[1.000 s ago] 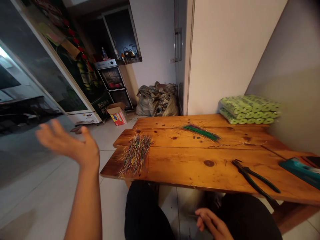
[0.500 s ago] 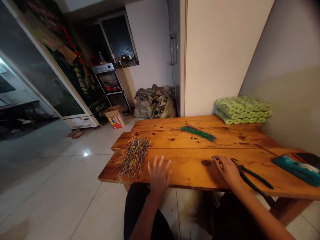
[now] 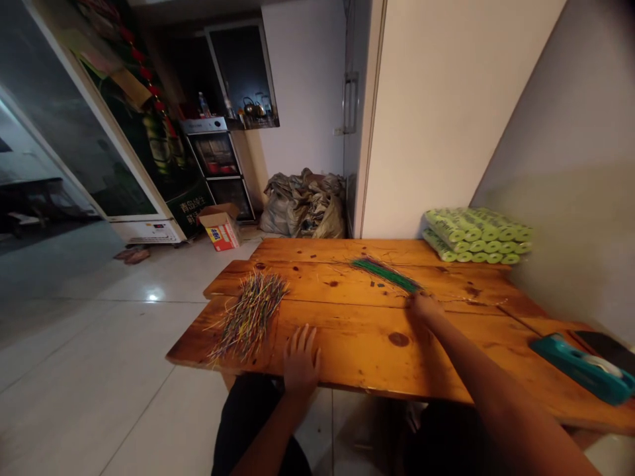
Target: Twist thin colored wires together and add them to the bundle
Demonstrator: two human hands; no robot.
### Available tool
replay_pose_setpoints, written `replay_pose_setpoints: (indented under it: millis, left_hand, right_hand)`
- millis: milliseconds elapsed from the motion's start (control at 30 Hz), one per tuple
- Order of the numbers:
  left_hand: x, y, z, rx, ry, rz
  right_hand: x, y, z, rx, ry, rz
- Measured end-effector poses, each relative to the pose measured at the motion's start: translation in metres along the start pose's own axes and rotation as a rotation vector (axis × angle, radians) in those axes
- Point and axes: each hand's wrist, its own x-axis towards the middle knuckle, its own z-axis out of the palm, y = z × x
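My left hand [image 3: 301,362] lies palm down at the near edge of the wooden table [image 3: 347,350], fingers stretched out and holding nothing. To its left is a loose heap of thin multicoloured wires [image 3: 254,311]. My right hand [image 3: 425,308] reaches forward to the near right end of a bundle of thin green wires [image 3: 384,274]. Its fingers are closed at that end, with the fingertips partly hidden. A thin twisted strand [image 3: 473,302] lies to the right of this hand. The pliers are not visible now; my right forearm covers that part of the table.
A teal tape dispenser [image 3: 578,367] sits at the right, beside a dark flat object [image 3: 608,350]. Green-wrapped rolls [image 3: 479,235] are stacked at the back right. Beyond the table are full sacks [image 3: 305,205], a cardboard box [image 3: 219,227] and a wall [image 3: 446,119].
My right hand has moved forward from beside the pliers to the end of the green wire bundle. My left hand has stayed flat, its fingers now closer together. The camera view has shifted slightly.
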Motion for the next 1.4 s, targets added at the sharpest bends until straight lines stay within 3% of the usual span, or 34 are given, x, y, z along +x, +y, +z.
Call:
replay_pose_setpoints:
  millis: [167, 367, 767, 933, 1067, 1200, 1400]
  left_hand:
    - [0.000, -0.001, 0.001, -0.016, -0.020, 0.008]
    - [0.001, 0.000, 0.001, -0.016, -0.022, -0.021]
    - [-0.001, -0.001, 0.004, -0.070, -0.066, -0.060]
    - [0.000, -0.001, 0.001, -0.055, -0.068, -0.050]
    - [-0.001, -0.002, 0.002, -0.028, -0.050, -0.036]
    - [-0.003, -0.005, 0.008, -0.019, -0.030, -0.026]
    - [-0.004, -0.006, 0.007, -0.025, 0.001, -0.018]
  right_hand:
    - [0.018, 0.002, 0.003, 0.002, 0.017, 0.040]
    - [0.021, 0.006, 0.000, 0.013, 0.002, -0.002]
    - [-0.006, 0.051, -0.011, -0.044, -0.005, -0.023]
    - [-0.012, 0.025, -0.005, -0.028, 0.084, -0.105]
    - [-0.006, 0.003, 0.008, 0.003, 0.107, -0.014]
    - [0.006, -0.002, 0.013, 0.033, 0.101, 0.082]
    - [0.012, -0.001, 0.011, 0.014, 0.056, 0.097]
